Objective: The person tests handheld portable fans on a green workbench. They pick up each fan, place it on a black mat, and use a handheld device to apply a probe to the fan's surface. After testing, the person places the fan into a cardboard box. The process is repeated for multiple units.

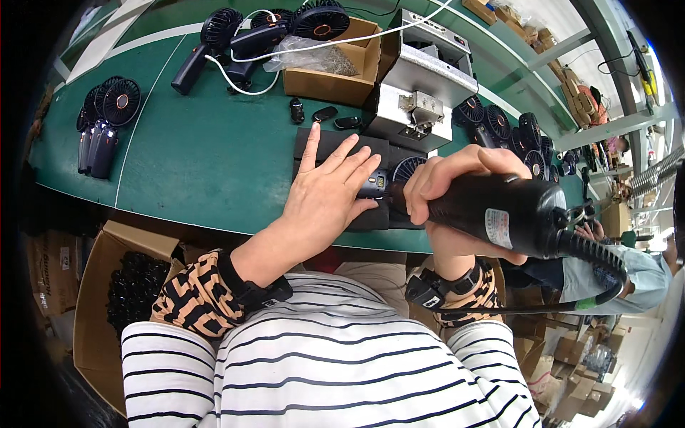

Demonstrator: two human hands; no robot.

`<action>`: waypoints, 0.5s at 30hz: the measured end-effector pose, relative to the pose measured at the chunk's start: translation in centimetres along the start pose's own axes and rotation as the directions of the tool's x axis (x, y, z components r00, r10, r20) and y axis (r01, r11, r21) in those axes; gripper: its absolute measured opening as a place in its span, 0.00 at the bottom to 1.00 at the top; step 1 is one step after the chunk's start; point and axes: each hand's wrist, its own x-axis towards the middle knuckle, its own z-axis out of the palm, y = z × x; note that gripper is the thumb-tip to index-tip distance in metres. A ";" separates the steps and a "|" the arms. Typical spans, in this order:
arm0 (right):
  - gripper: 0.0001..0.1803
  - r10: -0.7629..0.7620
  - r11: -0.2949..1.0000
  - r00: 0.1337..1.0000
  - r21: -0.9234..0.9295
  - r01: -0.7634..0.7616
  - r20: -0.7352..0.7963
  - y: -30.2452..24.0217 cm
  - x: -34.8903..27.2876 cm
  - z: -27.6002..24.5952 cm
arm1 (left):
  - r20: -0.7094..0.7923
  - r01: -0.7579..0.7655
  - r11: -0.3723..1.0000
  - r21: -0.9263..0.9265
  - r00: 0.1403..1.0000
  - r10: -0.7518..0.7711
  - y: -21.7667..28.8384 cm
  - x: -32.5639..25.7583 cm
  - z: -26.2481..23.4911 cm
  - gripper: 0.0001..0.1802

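My left hand (319, 192) lies flat with its fingers spread over a dark handheld fan (372, 185), pressing it against a black mat (305, 147). A small lit display shows on the fan's handle beside my fingers; its round grille is partly covered by my right hand. My right hand (451, 178) is wrapped around a black electric screwdriver (474, 207), held tilted above the fan. Its tip is hidden behind my fingers. A coiled black cable (603, 257) runs from its rear end. Beyond the mat lie several small black oval parts (347, 123).
A silver metal machine (421, 107) stands behind the mat, next to a cardboard box (328, 84) holding a clear bag. More handheld fans (120, 103) lie left, back and right. A carton (96, 299) of black parts stands lower left. Another person (614, 278) is at the right.
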 end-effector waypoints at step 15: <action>0.49 -0.133 0.977 0.967 -0.195 0.091 -0.217 -6.7 4.4 0.3 | 0.094 0.136 0.972 -0.191 0.988 -0.119 -2.0 1.8 -4.5 0.24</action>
